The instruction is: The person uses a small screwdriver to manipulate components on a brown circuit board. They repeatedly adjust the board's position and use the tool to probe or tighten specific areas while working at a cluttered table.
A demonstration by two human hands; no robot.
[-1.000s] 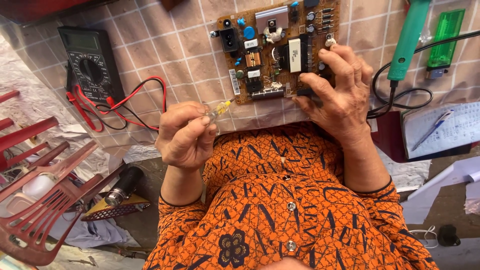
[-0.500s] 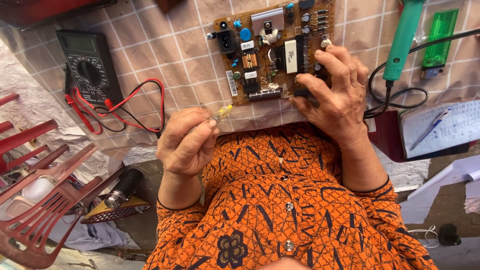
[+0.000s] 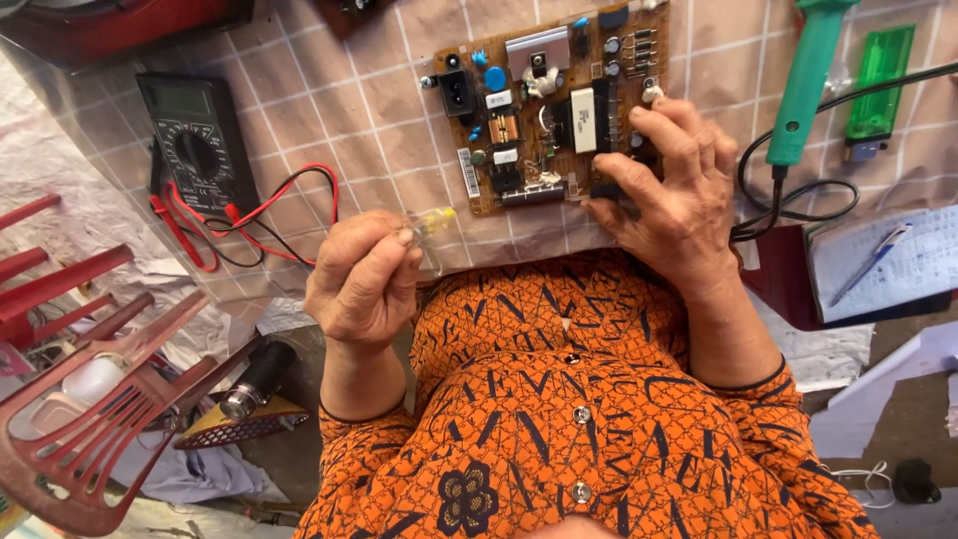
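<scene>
- One circuit board (image 3: 554, 105), top centre.
- One multimeter (image 3: 195, 140), upper left, with two probes (image 3: 185, 225).
- One green soldering iron (image 3: 806, 85), upper right.
- One green lighter (image 3: 880, 85), far upper right.
- One pen (image 3: 870, 265), right.
- Two hands: left (image 3: 361, 279), right (image 3: 674, 190).

Matt brown circuit board (image 3: 544, 110), glossy green plastic soldering-iron handle (image 3: 806, 85), glossy checked plastic tablecloth (image 3: 349, 110).

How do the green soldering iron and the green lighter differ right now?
The soldering iron is long, opaque green, with a black cable running from its end; the lighter is short, flat, translucent green, with no cable. The iron lies nearer the right hand; the lighter lies beyond it. Both rest untouched on the tiled tabletop.
</scene>
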